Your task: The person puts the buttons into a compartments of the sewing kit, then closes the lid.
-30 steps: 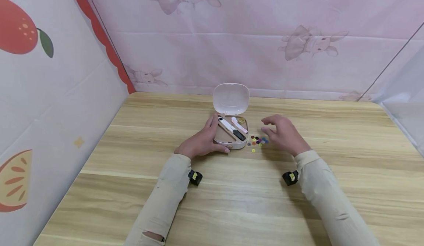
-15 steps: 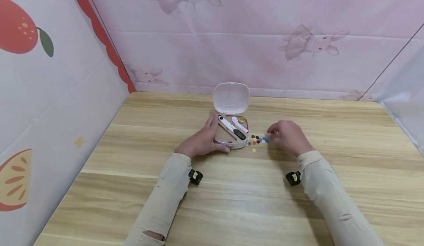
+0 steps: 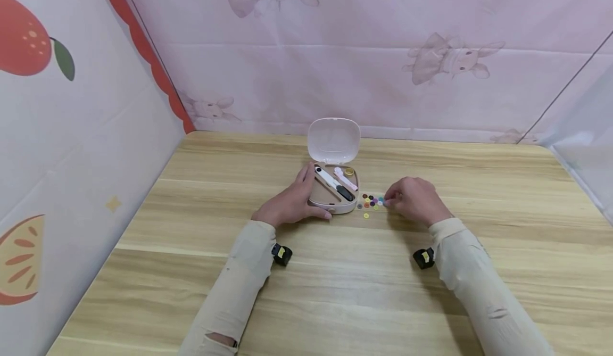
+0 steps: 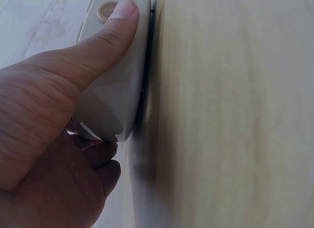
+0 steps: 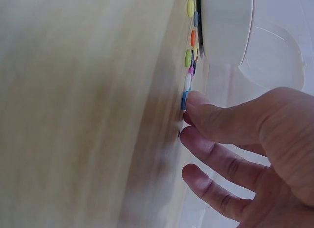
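Note:
A small white case (image 3: 344, 209) stands open on the table, its hinged lid (image 3: 333, 140) raised at the back. My left hand (image 3: 291, 203) grips its left side; in the left wrist view the thumb (image 4: 105, 46) presses on the front near a round clasp (image 4: 108, 11). Inside lie a long white-and-black tool (image 3: 335, 183), a slim pink-and-white piece (image 3: 346, 179) and a gold round piece (image 3: 349, 171). Small colourful buttons (image 3: 366, 205) are spread right of the case. With thumb and forefinger, my right hand (image 3: 415, 200) pinches a blue button (image 5: 184, 100) at their right edge.
The wooden table (image 3: 335, 287) reaches back to a pink rabbit-print curtain (image 3: 335, 79). A white fruit-print sheet (image 3: 91, 148) hangs on the left. One yellow button (image 3: 366, 215) lies slightly in front of the others.
My right hand has come down to the right edge of the buttons, and its fingers have closed together at the blue one. The left hand and the case stay put.

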`<state>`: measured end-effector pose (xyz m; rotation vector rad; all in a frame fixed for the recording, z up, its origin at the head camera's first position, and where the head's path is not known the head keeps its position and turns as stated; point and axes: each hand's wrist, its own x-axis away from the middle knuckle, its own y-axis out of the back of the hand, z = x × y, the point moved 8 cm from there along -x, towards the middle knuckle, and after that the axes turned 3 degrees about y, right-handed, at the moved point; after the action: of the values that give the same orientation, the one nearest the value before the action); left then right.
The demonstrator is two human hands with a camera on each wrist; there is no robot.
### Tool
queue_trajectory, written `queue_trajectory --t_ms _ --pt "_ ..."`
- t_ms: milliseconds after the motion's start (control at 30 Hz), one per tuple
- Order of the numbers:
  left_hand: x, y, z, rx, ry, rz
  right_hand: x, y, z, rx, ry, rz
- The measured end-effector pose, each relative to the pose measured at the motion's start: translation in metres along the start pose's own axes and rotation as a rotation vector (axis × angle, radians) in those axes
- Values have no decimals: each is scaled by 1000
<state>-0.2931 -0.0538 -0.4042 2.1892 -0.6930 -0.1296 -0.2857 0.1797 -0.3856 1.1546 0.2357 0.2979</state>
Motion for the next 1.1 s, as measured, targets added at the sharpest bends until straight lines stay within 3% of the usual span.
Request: queue_trajectory --t_ms 1100 --pt "0 1 0 8 15 3 -4 0 3 53 -33 -16"
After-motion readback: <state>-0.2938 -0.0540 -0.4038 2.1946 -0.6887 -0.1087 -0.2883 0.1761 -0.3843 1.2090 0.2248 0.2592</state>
